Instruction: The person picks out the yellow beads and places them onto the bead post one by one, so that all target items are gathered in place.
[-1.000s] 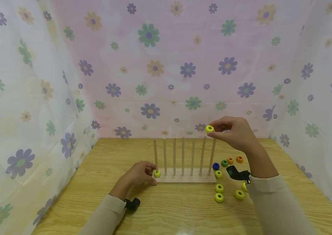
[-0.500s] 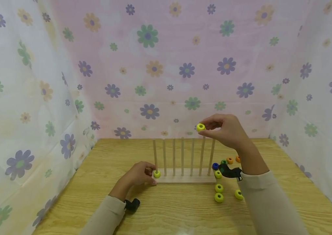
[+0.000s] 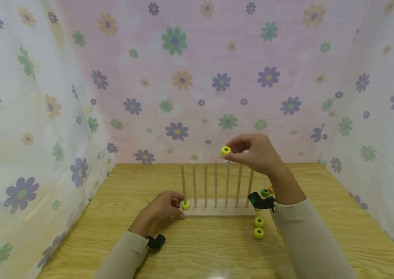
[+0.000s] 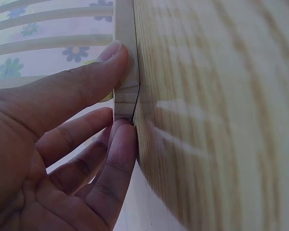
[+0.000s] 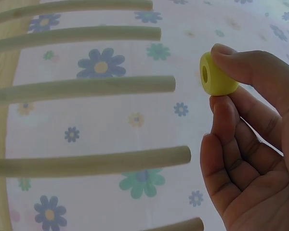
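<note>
A pale wooden peg rack (image 3: 217, 212) with a row of upright pegs stands on the table. My left hand (image 3: 163, 205) holds the left end of its base, thumb along the front and fingers at the end, as the left wrist view shows on the base end (image 4: 126, 98). One yellow bead (image 3: 185, 206) sits at the bottom of the leftmost peg. Above the pegs, right of the middle, my right hand (image 3: 257, 153) pinches another yellow bead (image 5: 220, 79) between thumb and fingertips. Its hole faces the peg tops, and it is off the pegs.
Two yellow beads (image 3: 258, 228) lie on the table right of the rack. Behind them are a green bead (image 3: 265, 192) and an orange bead (image 3: 271, 189); my right forearm hides other beads. Flowered cloth (image 3: 197, 77) encloses the table (image 3: 197, 248) at the back and sides.
My right hand has moved left with the yellow bead, from over the rightmost peg toward the rack's middle, and slightly up. My left hand keeps its place on the base.
</note>
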`<action>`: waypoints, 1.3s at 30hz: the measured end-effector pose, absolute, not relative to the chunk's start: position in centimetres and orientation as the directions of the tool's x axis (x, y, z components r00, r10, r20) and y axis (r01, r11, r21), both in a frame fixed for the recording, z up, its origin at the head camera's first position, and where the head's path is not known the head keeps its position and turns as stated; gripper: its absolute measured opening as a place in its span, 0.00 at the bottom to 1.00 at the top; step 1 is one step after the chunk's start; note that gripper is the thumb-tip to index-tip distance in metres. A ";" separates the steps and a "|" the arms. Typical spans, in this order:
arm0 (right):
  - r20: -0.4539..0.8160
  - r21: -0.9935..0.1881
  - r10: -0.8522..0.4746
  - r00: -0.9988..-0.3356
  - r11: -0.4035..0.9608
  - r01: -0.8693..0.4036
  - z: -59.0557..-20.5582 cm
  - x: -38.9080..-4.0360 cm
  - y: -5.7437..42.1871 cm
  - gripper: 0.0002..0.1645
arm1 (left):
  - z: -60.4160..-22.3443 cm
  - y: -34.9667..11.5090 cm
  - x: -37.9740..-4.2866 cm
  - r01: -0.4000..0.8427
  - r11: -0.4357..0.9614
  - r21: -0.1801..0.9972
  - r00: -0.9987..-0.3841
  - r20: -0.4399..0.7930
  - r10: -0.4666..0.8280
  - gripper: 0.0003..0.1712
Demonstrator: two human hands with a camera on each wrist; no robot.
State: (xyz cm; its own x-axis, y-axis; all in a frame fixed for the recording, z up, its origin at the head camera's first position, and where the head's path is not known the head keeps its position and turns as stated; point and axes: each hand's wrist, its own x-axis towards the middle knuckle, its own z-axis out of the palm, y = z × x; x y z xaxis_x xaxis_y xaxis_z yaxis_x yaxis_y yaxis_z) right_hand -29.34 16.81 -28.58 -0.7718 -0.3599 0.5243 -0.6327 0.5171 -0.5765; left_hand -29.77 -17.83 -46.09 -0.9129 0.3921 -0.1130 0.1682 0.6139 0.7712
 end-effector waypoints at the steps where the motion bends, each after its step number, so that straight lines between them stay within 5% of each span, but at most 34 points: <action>1: 0.522 -0.575 -0.363 -0.772 0.518 -0.633 -28.5 -29.3 16.6 0.14 | -46.1 -17.8 -29.8 0.169 0.614 0.771 -0.913 -0.113 0.393 0.37; 39: 0.495 -0.561 -0.467 -0.733 0.472 -0.680 -28.4 -29.4 11.2 0.15 | -45.8 -17.9 -29.7 0.170 0.607 0.776 -0.912 -0.110 0.395 0.37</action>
State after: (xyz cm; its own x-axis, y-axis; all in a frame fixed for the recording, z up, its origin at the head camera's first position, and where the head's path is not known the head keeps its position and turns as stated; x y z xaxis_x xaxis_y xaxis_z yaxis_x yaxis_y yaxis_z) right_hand -29.39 11.22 -28.44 -0.7329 -0.4672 0.4946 -0.6797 0.4719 -0.5615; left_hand -29.66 -17.85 -45.79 -0.9119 0.3954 -0.1098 0.1696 0.6069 0.7765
